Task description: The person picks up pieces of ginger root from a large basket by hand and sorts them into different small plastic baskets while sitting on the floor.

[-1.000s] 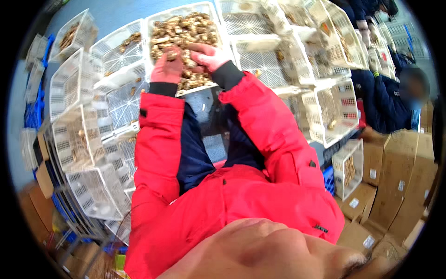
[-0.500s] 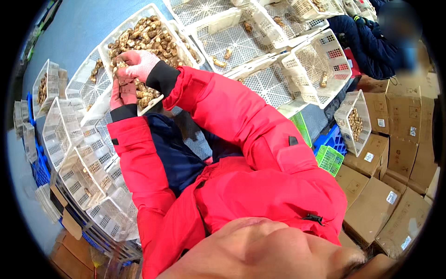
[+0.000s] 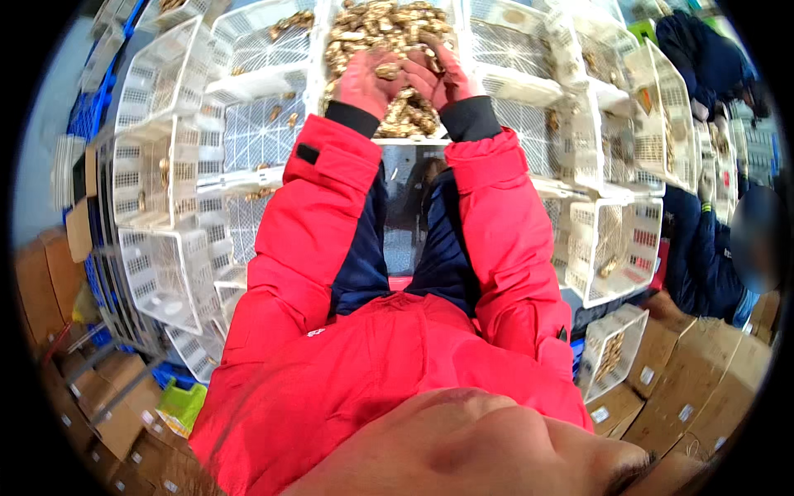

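Note:
Both my hands are in gloves, pinkish red, over a white plastic basket (image 3: pixel 318 50) heaped with brown and cream mushrooms (image 3: pixel 364 25). My left hand (image 3: pixel 368 83) has its fingers curled round a mushroom (image 3: pixel 386 71), which shows at the fingertips. Close beside it, my right hand (image 3: pixel 440 78) is bent round another mushroom (image 3: pixel 430 58), partly hidden between thumb and fingers. More mushrooms (image 3: pixel 411 116) lie in the near end of the basket, below my hands.
White mesh baskets surround this one: a left basket (image 3: pixel 222 136) and a right basket (image 3: pixel 514 68) each hold a few mushrooms. Cardboard boxes (image 3: pixel 703 380) are stacked at the lower right. A co-worker in dark clothes (image 3: pixel 691 240) is at the right; a metal rack (image 3: pixel 124 273) stands left.
My view has swung left, bringing the heaped basket to the top centre. My hands, earlier together over its near edge, are now side by side over the mushrooms.

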Tool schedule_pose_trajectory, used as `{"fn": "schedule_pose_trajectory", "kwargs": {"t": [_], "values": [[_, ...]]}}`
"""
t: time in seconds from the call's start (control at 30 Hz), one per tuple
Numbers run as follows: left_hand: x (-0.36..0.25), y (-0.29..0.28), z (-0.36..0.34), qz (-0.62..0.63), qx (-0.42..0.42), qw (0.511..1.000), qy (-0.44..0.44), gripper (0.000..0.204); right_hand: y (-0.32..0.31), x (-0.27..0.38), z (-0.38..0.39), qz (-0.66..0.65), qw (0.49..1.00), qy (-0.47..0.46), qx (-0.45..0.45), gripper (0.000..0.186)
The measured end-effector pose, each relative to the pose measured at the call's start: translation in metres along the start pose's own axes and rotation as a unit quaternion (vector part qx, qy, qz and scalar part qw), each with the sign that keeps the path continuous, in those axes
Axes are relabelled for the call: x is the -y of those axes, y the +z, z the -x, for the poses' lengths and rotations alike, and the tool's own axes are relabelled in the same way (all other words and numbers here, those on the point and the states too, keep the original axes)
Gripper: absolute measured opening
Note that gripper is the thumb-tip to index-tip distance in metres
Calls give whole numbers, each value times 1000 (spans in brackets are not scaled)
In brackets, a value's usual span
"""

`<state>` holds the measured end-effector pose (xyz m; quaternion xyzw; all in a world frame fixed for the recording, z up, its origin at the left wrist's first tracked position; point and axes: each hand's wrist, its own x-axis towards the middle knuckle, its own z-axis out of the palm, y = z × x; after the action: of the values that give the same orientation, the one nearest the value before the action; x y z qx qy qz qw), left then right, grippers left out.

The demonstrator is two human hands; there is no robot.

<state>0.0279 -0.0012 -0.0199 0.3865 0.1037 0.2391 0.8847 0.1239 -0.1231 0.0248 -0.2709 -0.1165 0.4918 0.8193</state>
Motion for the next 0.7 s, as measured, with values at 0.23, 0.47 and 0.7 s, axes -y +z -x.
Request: {"fn": "schedule_pose_trajectory", "kwargs": {"t": [0.23,0.47,0.7], "values": [[-8,-6,19,102,-47,993,-33,31,-4,-23,-20,40,994,17,-105,41],[-28,6,22,29,-134,985,-108,37,-4,-23,-28,33,995,17,-93,38],[-20,3,11,45,-177,981,-68,33,-3,-11,-13,303,949,25,-84,40]]}}
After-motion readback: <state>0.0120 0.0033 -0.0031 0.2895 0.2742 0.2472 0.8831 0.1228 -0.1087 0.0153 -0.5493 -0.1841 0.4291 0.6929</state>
